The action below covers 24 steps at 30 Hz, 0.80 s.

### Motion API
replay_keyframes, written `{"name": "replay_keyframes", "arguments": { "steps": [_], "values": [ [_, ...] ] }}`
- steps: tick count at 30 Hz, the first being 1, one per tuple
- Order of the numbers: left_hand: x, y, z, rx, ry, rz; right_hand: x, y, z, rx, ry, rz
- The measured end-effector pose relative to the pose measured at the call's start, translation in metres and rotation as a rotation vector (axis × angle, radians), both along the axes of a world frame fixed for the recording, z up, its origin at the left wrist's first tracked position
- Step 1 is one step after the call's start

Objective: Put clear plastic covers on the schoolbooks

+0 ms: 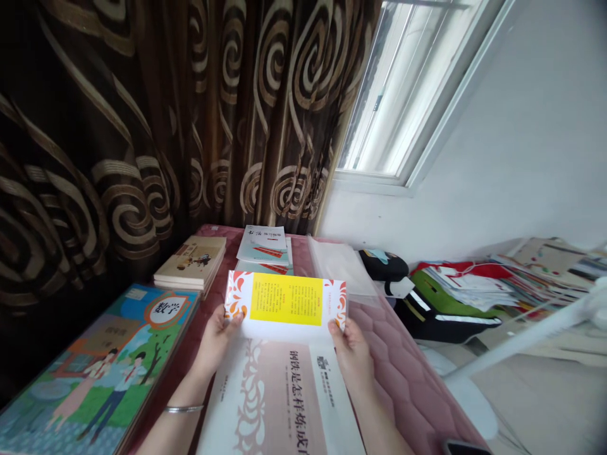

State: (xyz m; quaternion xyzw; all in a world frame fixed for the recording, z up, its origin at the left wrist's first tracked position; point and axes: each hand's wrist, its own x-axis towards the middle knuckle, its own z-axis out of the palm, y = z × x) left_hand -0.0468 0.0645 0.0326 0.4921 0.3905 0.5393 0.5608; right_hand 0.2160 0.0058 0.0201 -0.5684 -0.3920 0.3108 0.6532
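A white booklet or book jacket [284,300] with a yellow panel and orange swirls is held up by both hands over a pink quilted surface [403,373]. My left hand [215,341] grips its left lower corner, fingers curled on it. My right hand [351,354] grips its right lower corner the same way. Below it lies a white book [279,398] with large black characters and a brownish patterned cover. A silver bangle [184,409] sits on my left wrist.
A large illustrated textbook [99,373] lies at the left. Stacked books [192,262] and thin workbooks [263,246] lie further back, beside a clear plastic sleeve [341,265]. A patterned brown curtain [165,114] hangs behind. A black bag [427,309] and piled papers [497,281] are at the right.
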Motion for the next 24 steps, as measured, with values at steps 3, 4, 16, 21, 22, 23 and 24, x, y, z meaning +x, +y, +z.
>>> {"name": "replay_keyframes", "arguments": {
  "steps": [3,4,16,21,22,23,24],
  "values": [
    [0.001,0.001,0.0,0.02,0.02,0.03,0.002,0.002,-0.007,-0.036,-0.109,-0.038],
    [0.001,0.001,0.0,0.027,0.03,0.041,0.003,0.003,-0.011,-0.042,-0.145,-0.056],
    [-0.013,0.013,-0.011,0.016,0.221,-0.026,0.008,0.017,-0.023,-0.056,-0.33,-0.175],
    [-0.009,0.016,-0.018,0.109,0.536,0.275,0.013,0.032,-0.013,-0.186,-0.655,-0.228],
    [-0.008,0.018,-0.02,0.122,0.563,0.325,0.013,0.036,-0.012,-0.216,-0.719,-0.228],
    [-0.008,0.019,-0.022,0.126,0.575,0.36,0.013,0.041,-0.012,-0.257,-0.776,-0.22],
    [-0.009,0.021,-0.024,0.122,0.576,0.378,0.013,0.045,-0.012,-0.309,-0.822,-0.206]
  ]
}}
